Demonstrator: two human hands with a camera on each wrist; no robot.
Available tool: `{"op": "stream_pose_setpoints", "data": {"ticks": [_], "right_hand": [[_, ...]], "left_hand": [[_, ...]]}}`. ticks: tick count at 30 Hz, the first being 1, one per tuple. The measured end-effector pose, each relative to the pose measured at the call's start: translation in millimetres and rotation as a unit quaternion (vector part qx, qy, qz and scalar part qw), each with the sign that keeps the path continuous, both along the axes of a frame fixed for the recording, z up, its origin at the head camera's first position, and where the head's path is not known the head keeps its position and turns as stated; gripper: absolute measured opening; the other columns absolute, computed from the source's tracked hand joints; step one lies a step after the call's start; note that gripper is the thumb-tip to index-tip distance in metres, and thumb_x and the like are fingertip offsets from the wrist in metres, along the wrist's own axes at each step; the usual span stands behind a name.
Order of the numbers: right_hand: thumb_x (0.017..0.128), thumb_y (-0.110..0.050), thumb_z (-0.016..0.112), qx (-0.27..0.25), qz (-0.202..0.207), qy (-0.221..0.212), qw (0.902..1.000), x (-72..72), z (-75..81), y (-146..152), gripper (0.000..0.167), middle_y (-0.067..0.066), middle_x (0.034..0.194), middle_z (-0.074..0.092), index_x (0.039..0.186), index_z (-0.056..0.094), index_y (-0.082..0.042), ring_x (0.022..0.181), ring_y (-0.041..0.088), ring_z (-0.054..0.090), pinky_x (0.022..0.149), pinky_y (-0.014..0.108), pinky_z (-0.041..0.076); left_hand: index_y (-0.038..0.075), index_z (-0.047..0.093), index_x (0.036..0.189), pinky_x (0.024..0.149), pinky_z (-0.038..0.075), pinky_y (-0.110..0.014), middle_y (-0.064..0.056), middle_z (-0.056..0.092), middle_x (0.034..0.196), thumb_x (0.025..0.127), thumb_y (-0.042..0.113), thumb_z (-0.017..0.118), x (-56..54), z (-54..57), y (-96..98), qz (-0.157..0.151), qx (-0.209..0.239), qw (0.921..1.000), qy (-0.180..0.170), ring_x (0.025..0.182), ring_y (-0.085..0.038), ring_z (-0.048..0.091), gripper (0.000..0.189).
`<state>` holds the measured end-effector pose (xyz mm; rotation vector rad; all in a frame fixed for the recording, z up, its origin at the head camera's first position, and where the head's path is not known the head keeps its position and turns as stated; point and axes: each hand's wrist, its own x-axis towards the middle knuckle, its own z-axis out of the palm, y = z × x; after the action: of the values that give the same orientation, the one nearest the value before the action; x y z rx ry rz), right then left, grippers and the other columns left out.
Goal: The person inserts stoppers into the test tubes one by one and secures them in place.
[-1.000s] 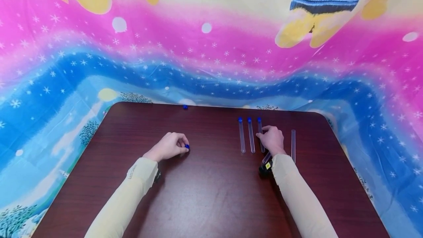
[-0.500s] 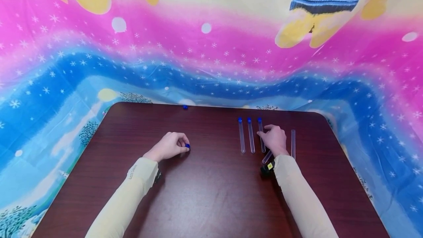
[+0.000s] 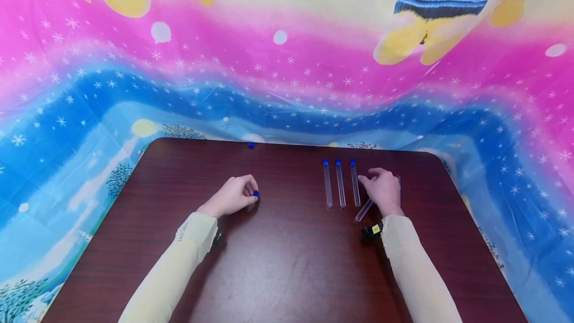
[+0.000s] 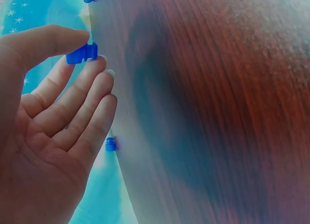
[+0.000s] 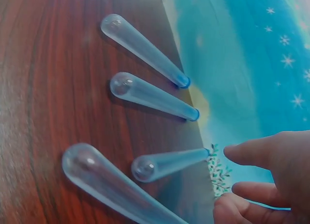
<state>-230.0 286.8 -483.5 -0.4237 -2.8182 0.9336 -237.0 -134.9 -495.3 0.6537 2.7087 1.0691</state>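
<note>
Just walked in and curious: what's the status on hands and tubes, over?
Left hand: pinching blue cap. Right hand: over slanted tube, partly hiding it. Three capped tubes: lying side by side.

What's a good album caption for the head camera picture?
Left hand pinching a blue cap, right hand beside three capped tubes lying side by side.

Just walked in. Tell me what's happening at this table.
A person is working with small blue caps and clear tubes. The left hand pinches a blue cap. The right hand is over a slanted tube; whether it touches that tube is hidden. Beside it, three capped tubes lie in a row, blue ends toward the far edge. A loose cap sits by that edge of the table.
</note>
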Motion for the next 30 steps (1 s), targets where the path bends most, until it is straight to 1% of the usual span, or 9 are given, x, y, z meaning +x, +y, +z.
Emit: {"op": "stream_pose_setpoints", "data": {"ticks": [3,4,5,9,13,19,21,25,30], "right_hand": [[0.095,-0.034,0.072,-0.005,-0.006,0.001,1.0000,3.1,3.3,4.6,0.052,0.016,0.090,0.069,0.131,0.065,0.003,0.083,0.032,0.061,0.085,0.051,0.047],[0.095,-0.034,0.072,-0.006,-0.007,0.001,1.0000,4.1,4.3,6.2,0.052,0.016,0.091,0.069,0.131,0.065,0.003,0.084,0.032,0.061,0.084,0.051,0.047],[0.095,-0.035,0.072,-0.007,-0.009,0.002,0.9999,5.3,5.0,7.6,0.052,0.016,0.091,0.068,0.131,0.065,0.003,0.083,0.032,0.061,0.080,0.050,0.048],[0.095,-0.035,0.072,0.001,-0.009,0.003,1.0000,10.0,5.8,13.8,0.053,0.017,0.091,0.069,0.128,0.065,0.005,0.084,0.033,0.062,0.081,0.050,0.048],[0.095,-0.036,0.072,0.006,-0.010,-0.007,0.9999,15.3,4.1,19.3,0.053,0.019,0.094,0.070,0.126,0.066,0.006,0.089,0.035,0.062,0.086,0.053,0.047],[0.094,-0.041,0.072,0.013,-0.009,-0.021,0.9997,22.0,0.2,26.3,0.057,0.021,0.102,0.069,0.125,0.066,0.006,0.096,0.038,0.061,0.089,0.054,0.046],[0.094,-0.042,0.072,0.016,-0.005,-0.023,0.9996,24.0,-1.2,28.2,0.056,0.022,0.102,0.069,0.123,0.067,0.005,0.095,0.038,0.061,0.088,0.055,0.047],[0.094,-0.043,0.072,0.014,-0.001,-0.033,0.9994,28.0,-2.9,31.3,0.052,0.021,0.098,0.069,0.117,0.070,0.004,0.091,0.037,0.061,0.084,0.053,0.049],[0.092,-0.046,0.073,0.021,0.002,-0.057,0.9982,30.5,-5.5,33.2,0.054,0.022,0.098,0.069,0.109,0.070,0.005,0.090,0.039,0.060,0.079,0.051,0.049]], "left_hand": [[0.010,0.065,0.099,0.076,0.054,-0.033,0.004,0.065,0.085,0.087,0.004,0.077,-0.6,1.1,0.6,0.003,0.002,1.0000,0.001,0.079,-0.011,0.063,0.018],[0.009,0.066,0.101,0.077,0.054,-0.033,0.004,0.065,0.086,0.088,0.005,0.076,-0.8,1.7,0.7,0.003,0.000,1.0000,0.002,0.079,-0.011,0.063,0.018],[0.008,0.068,0.103,0.077,0.054,-0.033,0.004,0.066,0.087,0.088,0.005,0.076,-1.1,2.3,0.9,0.003,-0.002,1.0000,0.001,0.080,-0.011,0.063,0.018],[0.006,0.074,0.109,0.078,0.055,-0.033,0.004,0.068,0.089,0.088,0.005,0.075,-2.6,4.7,1.2,-0.006,-0.014,0.9999,0.004,0.081,-0.011,0.064,0.021],[0.008,0.077,0.104,0.078,0.055,-0.032,0.006,0.069,0.087,0.088,0.006,0.077,-3.5,5.6,1.2,-0.012,-0.026,0.9996,0.006,0.082,-0.010,0.065,0.016],[0.008,0.077,0.100,0.078,0.056,-0.032,0.007,0.069,0.084,0.087,0.009,0.082,-3.6,5.3,1.4,-0.013,-0.028,0.9995,-0.002,0.080,-0.009,0.065,0.014],[0.008,0.077,0.099,0.078,0.056,-0.032,0.008,0.069,0.083,0.086,0.010,0.083,-3.6,5.2,1.7,-0.014,-0.027,0.9995,-0.003,0.079,-0.009,0.065,0.014],[0.009,0.077,0.098,0.078,0.056,-0.032,0.008,0.069,0.083,0.086,0.010,0.084,-3.7,4.9,2.5,-0.013,-0.025,0.9996,-0.005,0.079,-0.008,0.065,0.014],[0.010,0.076,0.098,0.078,0.056,-0.032,0.008,0.069,0.083,0.086,0.010,0.083,-2.9,5.0,3.1,-0.014,-0.021,0.9997,-0.006,0.078,-0.008,0.065,0.013]]}}
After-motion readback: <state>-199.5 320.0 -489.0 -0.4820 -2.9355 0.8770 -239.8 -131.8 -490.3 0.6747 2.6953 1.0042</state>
